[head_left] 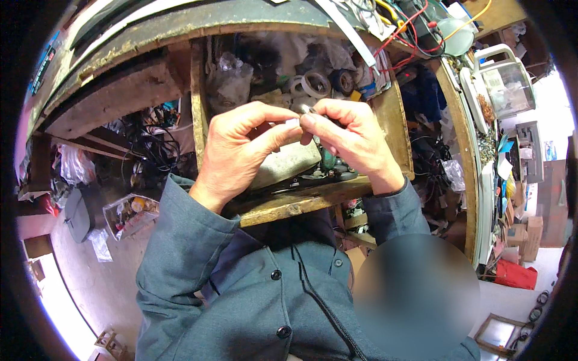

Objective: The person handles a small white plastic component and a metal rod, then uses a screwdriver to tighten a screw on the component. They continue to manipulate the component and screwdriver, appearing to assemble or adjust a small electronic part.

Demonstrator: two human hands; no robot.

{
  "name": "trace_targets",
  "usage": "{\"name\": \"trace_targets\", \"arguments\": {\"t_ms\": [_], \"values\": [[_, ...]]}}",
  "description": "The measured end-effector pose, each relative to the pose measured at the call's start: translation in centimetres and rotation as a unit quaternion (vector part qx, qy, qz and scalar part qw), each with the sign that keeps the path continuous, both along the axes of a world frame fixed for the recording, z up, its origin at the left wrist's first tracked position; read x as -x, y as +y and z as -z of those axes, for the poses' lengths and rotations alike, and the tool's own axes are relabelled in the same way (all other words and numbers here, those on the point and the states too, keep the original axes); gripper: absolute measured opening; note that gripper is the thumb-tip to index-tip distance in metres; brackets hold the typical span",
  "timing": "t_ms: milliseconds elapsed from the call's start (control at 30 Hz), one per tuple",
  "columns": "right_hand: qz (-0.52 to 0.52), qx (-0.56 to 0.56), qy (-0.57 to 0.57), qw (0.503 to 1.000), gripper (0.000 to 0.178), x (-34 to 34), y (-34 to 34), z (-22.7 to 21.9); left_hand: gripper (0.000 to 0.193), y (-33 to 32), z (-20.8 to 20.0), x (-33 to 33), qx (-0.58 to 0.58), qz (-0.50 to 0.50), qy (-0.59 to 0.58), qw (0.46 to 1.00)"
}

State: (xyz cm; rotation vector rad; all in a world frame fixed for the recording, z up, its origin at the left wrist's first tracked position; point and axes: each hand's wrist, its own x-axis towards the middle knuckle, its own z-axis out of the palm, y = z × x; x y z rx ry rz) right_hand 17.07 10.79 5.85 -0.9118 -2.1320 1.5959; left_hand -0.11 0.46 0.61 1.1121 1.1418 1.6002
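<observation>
Over an open wooden drawer (289, 209), my two hands meet with their fingertips almost touching. A small shiny piece (306, 110), too small to name, shows at the fingertips of my right hand (356, 133), whose thumb and forefinger are pinched. My left hand (236, 144) is also closed in a pinch right beside it; what its fingertips hold is hidden. Below the hands lies a pale grey block-like thing (286, 165) in the drawer. Farther back in it are a clear tape roll (315, 85), a dark tape roll (342, 81) and a crumpled plastic bag (232, 81).
A worn bench top (241, 23) runs behind the drawer, with red test leads (415, 36) at its right. Tangled black cables (153, 144) hang at the left. Along the right stand a clear-fronted case (507, 87) and cardboard boxes (532, 239). A litter-filled bin (129, 213) stands lower left.
</observation>
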Motion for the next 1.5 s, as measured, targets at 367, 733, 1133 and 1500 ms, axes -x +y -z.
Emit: {"name": "trace_targets", "arguments": {"t_ms": [367, 733, 1133, 1500], "values": [[0.075, 0.009, 0.090, 0.993, 0.015, -2.4, 1.7, -0.9, 0.014, 0.0, 0.2, 0.3, 0.042, -0.021, 0.008, 0.999], [0.172, -0.142, 0.122, 0.967, 0.022, -6.6, 4.0, -1.1, 0.010, 0.4, 0.2, 0.3, 0.073, -0.021, 0.002, 0.997], [-0.028, 0.040, 0.037, 0.998, 0.037, 1.0, 1.4, 2.4, 0.015, 0.4, -0.1, 0.0, 0.092, -0.012, 0.016, 0.996], [-0.033, 0.048, 0.066, 0.996, 0.017, 0.0, 1.4, 2.7, 0.016, 0.4, -0.4, 0.1, 0.122, -0.002, 0.035, 0.992]]}}
